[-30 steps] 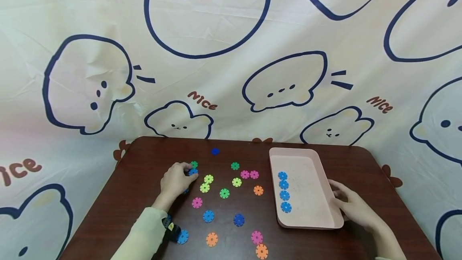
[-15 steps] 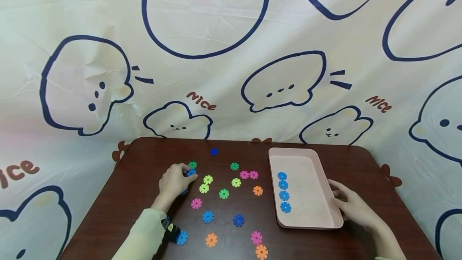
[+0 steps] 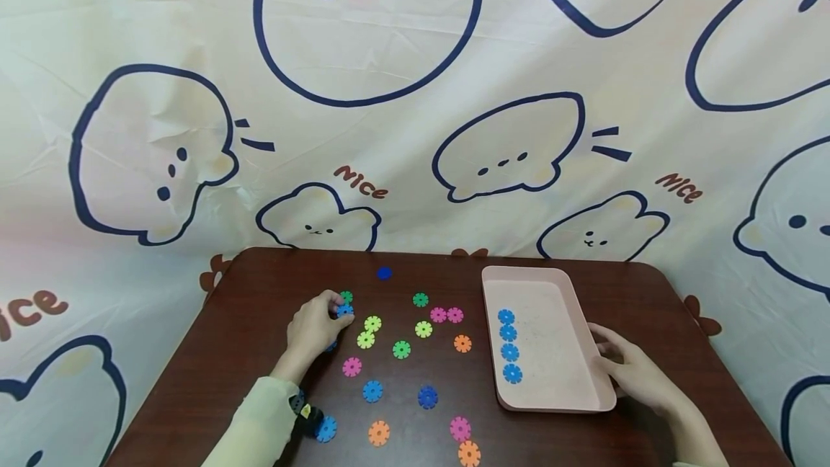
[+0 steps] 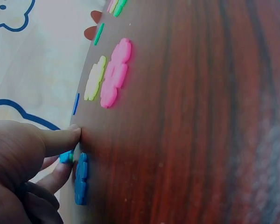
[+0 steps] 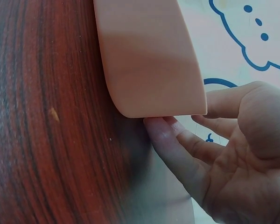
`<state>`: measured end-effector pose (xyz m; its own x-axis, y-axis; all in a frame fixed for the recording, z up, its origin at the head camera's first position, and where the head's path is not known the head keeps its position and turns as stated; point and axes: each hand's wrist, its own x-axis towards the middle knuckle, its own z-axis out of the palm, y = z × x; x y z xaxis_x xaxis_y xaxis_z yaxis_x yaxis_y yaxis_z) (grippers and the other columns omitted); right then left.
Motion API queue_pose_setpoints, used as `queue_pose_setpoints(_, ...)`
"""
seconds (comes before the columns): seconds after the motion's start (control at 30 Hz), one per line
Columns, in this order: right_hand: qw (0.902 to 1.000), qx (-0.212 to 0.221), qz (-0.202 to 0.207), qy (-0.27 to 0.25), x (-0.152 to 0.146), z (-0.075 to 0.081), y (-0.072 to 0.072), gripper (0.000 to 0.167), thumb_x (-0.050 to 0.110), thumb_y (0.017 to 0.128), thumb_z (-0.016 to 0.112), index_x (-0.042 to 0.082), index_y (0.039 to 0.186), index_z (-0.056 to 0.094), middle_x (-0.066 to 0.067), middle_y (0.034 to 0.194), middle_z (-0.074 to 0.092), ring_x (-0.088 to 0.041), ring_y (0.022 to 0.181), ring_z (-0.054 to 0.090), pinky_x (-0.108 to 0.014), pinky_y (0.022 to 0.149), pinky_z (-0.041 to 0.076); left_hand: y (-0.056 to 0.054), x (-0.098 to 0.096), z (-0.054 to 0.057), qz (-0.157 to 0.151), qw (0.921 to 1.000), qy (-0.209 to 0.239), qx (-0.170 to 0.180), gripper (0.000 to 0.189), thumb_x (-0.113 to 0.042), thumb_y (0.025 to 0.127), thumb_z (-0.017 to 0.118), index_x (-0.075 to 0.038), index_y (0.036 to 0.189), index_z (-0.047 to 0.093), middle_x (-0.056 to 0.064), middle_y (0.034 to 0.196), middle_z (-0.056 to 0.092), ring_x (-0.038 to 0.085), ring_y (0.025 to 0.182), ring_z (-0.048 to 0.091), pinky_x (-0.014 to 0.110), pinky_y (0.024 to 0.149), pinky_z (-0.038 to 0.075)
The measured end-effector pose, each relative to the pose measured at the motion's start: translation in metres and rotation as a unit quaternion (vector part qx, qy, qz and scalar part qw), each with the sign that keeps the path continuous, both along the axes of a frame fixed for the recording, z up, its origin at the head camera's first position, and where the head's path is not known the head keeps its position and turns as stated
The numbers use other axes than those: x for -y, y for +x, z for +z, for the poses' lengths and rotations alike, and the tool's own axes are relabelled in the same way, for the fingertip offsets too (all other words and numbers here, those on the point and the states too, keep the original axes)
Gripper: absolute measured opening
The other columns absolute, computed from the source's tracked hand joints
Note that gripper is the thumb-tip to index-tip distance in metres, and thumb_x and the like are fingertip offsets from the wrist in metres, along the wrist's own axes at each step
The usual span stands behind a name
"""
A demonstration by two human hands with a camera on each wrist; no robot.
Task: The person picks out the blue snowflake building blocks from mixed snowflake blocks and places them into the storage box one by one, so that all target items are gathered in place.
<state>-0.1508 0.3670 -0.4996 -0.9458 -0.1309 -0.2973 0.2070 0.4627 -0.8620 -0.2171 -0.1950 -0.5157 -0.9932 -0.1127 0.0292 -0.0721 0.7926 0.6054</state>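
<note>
My left hand is low over the table's left part, pinching a blue notched disc between thumb and fingers. In the left wrist view, the disc shows as a small blue edge between the fingers. A green disc lies just beyond it, and another blue disc lies close to the hand. My right hand grips the right side of a pale pink tray, its fingertips against the tray wall in the right wrist view. Several blue discs form a column in the tray.
Loose discs lie across the dark wooden table: yellow-green, pink, orange and dark blue. Some overlap or touch. A dark band and device sit on the left wrist. A printed cloth hangs behind the table.
The head view has shifted very slightly. My left hand stays at the blue disc with hardly any movement, and my right hand stays on the tray.
</note>
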Motion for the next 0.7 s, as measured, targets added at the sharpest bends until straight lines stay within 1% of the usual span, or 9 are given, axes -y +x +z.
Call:
queue_pose_setpoints(0.13,1.0000,0.001,0.001,-0.003,0.001,0.001,0.001,0.064,0.011,0.106,0.057,0.006,0.162,0.026,-0.032,0.136,0.052,-0.032,0.102,0.068,-0.049,0.069,0.060,0.001,-0.001,0.001,-0.007,0.9998,0.009,-0.014,0.037,-0.029,0.089,0.085,-0.009,0.116,0.070,0.005,0.094,0.068,0.023,0.078,0.061,0.045,0.068,0.052)
queue_pose_setpoints(0.27,1.0000,0.001,0.001,-0.007,-0.001,0.000,0.000,0.064,0.010,0.107,0.057,0.005,0.163,0.025,-0.031,0.136,0.052,-0.033,0.102,0.068,-0.050,0.069,0.060,0.002,-0.002,0.003,-0.009,0.9994,0.016,-0.030,0.038,-0.028,0.090,0.084,-0.008,0.119,0.072,0.006,0.098,0.073,0.023,0.081,0.064,0.047,0.070,0.054)
queue_pose_setpoints(0.33,1.0000,0.000,0.003,-0.009,-0.002,-0.001,0.000,0.065,0.010,0.107,0.056,0.004,0.163,0.024,-0.031,0.135,0.052,-0.034,0.103,0.068,-0.050,0.069,0.060,0.002,-0.005,0.005,-0.013,0.9988,0.023,-0.041,0.038,-0.029,0.090,0.084,-0.010,0.120,0.072,0.006,0.100,0.074,0.023,0.082,0.066,0.046,0.070,0.055)
queue_pose_setpoints(0.43,1.0000,0.000,0.003,-0.009,-0.002,-0.001,0.000,0.065,0.010,0.107,0.056,0.004,0.163,0.023,-0.031,0.134,0.052,-0.035,0.103,0.067,-0.051,0.069,0.060,0.004,-0.012,0.010,-0.024,0.9974,0.039,-0.056,0.037,-0.030,0.091,0.083,-0.012,0.122,0.073,0.005,0.103,0.075,0.024,0.086,0.069,0.045,0.072,0.055)
queue_pose_setpoints(0.53,1.0000,0.003,0.000,-0.004,-0.001,-0.001,-0.001,0.065,0.011,0.107,0.057,0.005,0.163,0.025,-0.030,0.135,0.052,-0.034,0.103,0.067,-0.050,0.069,0.060,0.004,-0.024,0.017,-0.042,0.9950,0.058,-0.069,0.036,-0.030,0.091,0.083,-0.014,0.121,0.074,0.004,0.104,0.076,0.023,0.086,0.068,0.041,0.070,0.054)
queue_pose_setpoints(0.63,1.0000,0.004,-0.003,0.002,-0.001,-0.001,-0.001,0.065,0.012,0.106,0.058,0.007,0.163,0.027,-0.030,0.136,0.052,-0.034,0.103,0.067,-0.049,0.070,0.060,0.003,-0.037,0.021,-0.062,0.9920,0.077,-0.078,0.035,-0.030,0.091,0.083,-0.015,0.121,0.074,0.003,0.105,0.076,0.022,0.085,0.068,0.038,0.068,0.052)
queue_pose_setpoints(0.7,1.0000,0.002,-0.001,0.004,-0.001,-0.001,0.000,0.066,0.012,0.106,0.059,0.007,0.163,0.027,-0.030,0.135,0.052,-0.034,0.103,0.067,-0.049,0.070,0.060,0.001,-0.046,0.025,-0.073,0.9901,0.089,-0.080,0.035,-0.030,0.091,0.083,-0.016,0.122,0.074,0.003,0.107,0.076,0.023,0.088,0.069,0.038,0.069,0.053)
